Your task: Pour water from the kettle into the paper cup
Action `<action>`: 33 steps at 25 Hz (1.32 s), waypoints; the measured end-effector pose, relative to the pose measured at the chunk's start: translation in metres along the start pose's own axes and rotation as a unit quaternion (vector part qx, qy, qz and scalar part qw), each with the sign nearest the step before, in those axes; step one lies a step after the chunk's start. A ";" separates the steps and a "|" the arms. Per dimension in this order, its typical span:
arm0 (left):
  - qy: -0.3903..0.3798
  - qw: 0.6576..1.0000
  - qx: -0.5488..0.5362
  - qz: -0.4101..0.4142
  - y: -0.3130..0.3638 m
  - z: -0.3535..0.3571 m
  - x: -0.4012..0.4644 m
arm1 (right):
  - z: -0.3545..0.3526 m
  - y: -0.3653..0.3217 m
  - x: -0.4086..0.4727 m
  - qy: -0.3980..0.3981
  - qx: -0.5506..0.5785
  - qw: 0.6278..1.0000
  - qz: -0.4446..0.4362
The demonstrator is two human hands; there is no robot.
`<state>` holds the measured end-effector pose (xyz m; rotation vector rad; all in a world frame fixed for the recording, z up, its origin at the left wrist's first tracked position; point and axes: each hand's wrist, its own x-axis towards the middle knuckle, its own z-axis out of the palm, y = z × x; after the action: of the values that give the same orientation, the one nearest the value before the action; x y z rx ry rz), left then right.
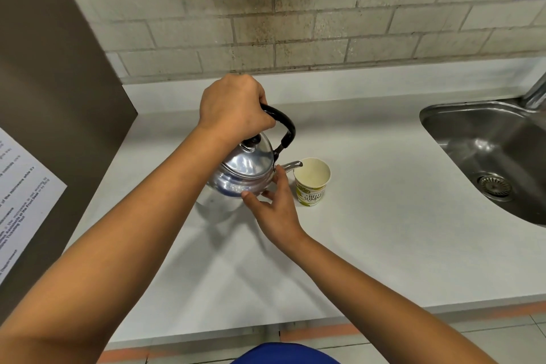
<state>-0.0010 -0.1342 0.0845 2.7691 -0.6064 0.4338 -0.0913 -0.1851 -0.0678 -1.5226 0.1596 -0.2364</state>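
A shiny steel kettle [246,168] with a black handle hangs tilted above the white counter [369,230], its spout [292,165] at the rim of a paper cup [312,182]. My left hand [233,109] is closed around the handle from above. My right hand [273,204] rests with spread fingers against the kettle's lower right side, just left of the cup. The cup stands upright with green print on its wall. I see no stream of water at the spout.
A steel sink [496,156] with a drain is set in the counter at the right, a tap base [536,91] behind it. A brown panel [53,83] with a printed notice [20,186] stands at the left. A tiled wall [295,23] runs behind.
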 end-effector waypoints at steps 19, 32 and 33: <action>-0.022 0.997 0.042 0.055 0.012 -0.001 0.007 | 0.006 -0.004 0.001 0.013 0.069 0.997 -0.020; -0.033 0.994 0.078 0.074 0.020 -0.006 0.005 | 0.007 -0.008 0.000 0.010 0.097 0.995 -0.027; -0.033 0.993 0.079 0.075 0.021 -0.007 0.005 | 0.007 -0.008 0.000 0.011 0.097 0.995 -0.028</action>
<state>-0.0076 -0.1518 0.0969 2.9094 -0.8333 0.4420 -0.0895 -0.1782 -0.0593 -1.3329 0.1070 -0.3046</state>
